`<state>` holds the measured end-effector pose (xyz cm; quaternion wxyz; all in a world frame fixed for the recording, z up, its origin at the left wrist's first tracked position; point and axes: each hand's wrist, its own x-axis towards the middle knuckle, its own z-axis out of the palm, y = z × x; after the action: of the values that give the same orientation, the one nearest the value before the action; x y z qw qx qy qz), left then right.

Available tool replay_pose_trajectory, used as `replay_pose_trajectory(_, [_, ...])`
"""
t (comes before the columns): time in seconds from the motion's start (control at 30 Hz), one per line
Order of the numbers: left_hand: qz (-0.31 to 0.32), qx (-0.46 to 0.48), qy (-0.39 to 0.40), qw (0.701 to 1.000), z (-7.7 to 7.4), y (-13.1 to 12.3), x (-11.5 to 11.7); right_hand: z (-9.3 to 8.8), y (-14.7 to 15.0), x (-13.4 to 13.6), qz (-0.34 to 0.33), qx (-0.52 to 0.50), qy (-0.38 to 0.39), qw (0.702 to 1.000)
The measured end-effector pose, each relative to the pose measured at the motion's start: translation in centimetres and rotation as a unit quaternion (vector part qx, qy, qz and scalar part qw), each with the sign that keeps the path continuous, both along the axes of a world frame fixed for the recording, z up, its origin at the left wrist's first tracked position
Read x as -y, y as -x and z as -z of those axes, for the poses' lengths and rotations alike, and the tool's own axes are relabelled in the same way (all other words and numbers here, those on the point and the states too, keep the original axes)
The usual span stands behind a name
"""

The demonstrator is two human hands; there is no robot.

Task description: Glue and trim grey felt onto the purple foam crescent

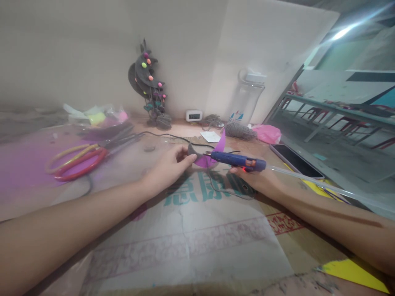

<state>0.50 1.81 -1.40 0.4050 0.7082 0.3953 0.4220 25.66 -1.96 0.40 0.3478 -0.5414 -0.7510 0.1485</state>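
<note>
My left hand (168, 166) pinches the grey end of a small crescent (220, 146), which looks like felt, purple along the rest of its visible curve. My right hand (257, 177) is wrapped round a blue hot glue gun (236, 160), its handle mostly hidden by the fingers. The gun's metal nozzle points left and lies at the crescent's inner edge, close to my left thumb; whether it touches cannot be made out. A long clear glue stick (304, 179) sticks out of the gun's back, and a small red light glows on its underside.
Red-and-yellow-handled scissors (82, 164) lie at left. A grey crescent ornament with coloured pompoms (143, 76) hangs against the wall. Behind my hands are a small clock (194, 116), grey yarn (239, 130) and a clear bottle (248, 96). A phone (296, 160) lies at right.
</note>
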Motion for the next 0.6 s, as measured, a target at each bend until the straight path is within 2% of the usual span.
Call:
replay_pose_trajectory(0.23, [-0.005, -0.009, -0.007, 1.0, -0.08, 0.04, 0.1, 0.41, -0.27, -0.22, -0.005, 0.01, 0.018, 1.0])
replay_pose_trajectory(0.6, [0.003, 0.002, 0.006, 1.0, 0.14, 0.05, -0.04, -0.27, 0.4, 0.34, 0.005, -0.024, 0.035, 0.999])
